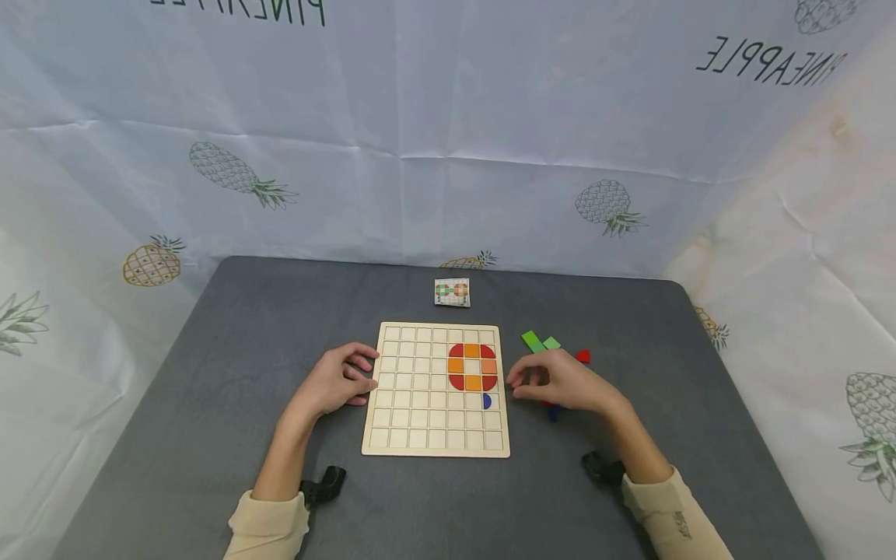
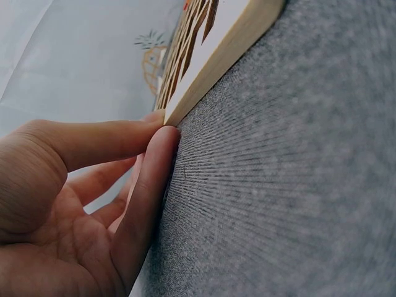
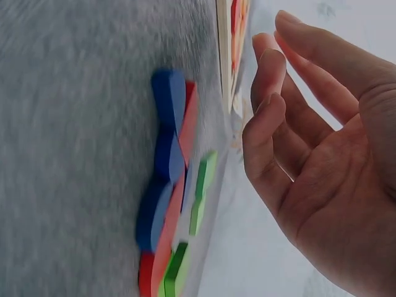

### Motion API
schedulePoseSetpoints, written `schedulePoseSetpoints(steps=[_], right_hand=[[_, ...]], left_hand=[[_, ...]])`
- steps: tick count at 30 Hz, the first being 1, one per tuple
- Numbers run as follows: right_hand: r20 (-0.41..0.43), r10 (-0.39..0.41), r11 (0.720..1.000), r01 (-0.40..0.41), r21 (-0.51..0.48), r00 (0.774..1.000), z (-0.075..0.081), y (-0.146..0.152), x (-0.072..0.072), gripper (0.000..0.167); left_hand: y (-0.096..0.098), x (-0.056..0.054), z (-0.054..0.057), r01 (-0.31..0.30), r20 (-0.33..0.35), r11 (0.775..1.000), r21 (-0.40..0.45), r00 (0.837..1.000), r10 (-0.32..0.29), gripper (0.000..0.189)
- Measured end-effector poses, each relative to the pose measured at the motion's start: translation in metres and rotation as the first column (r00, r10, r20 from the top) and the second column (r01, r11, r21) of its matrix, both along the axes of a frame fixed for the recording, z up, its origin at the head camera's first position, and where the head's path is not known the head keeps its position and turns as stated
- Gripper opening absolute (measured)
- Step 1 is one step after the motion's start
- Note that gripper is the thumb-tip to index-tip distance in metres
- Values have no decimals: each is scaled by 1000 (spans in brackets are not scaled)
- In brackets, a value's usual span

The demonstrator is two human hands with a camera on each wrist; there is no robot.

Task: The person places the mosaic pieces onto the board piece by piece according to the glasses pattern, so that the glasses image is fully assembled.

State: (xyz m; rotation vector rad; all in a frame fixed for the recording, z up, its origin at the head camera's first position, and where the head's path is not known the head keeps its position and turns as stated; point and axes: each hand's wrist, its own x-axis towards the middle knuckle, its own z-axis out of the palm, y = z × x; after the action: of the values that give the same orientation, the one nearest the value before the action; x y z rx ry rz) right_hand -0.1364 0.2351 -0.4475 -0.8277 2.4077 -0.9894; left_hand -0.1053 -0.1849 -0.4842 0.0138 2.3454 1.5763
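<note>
Wooden grid board [image 1: 418, 418] lies flat on the tabletop [image 1: 448, 509]; I judge it light, stiff, best held by its rim; my left grip [image 1: 333, 381] pinches its left edge; my right grip [image 1: 561, 379] hovers empty.

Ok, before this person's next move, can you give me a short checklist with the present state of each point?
1. Left hand on the board: ok, it touches the left edge.
2. Right hand free for a piece: ok, nothing shows in its grasp.
3. Red-and-orange ring complete: ok, its pieces surround a bare middle square.
4. Blue half-round piece seated flat in its square: cannot tell from these angles.
5. Loose pieces all on the board: not ok, several lie right of it.
6. Layout matches the card: cannot tell, its print is too small.
</note>
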Motion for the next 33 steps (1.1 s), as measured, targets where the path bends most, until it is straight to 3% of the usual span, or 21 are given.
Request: schedulePoseSetpoints(steps=[7,20,28,33], right_hand=[[-12,-68,998,68,3,998,2,23,2,20],[-35,-105,992,107,69,994,0,60,10,26],[-1,-128,985,127,116,992,-7,71,12,21],[-47,-164,979,169,112,985,-12,73,9,15]], left_hand=[[0,0,0,0,-2,1000,-1,1000,0,47],[1,0,0,-5,-4,1000,-2,1000,5,46],[2,1,1,-7,-4,1000,-11,1000,7,46],[1,0,2,-4,-8,1000,-11,1000,4,46]])
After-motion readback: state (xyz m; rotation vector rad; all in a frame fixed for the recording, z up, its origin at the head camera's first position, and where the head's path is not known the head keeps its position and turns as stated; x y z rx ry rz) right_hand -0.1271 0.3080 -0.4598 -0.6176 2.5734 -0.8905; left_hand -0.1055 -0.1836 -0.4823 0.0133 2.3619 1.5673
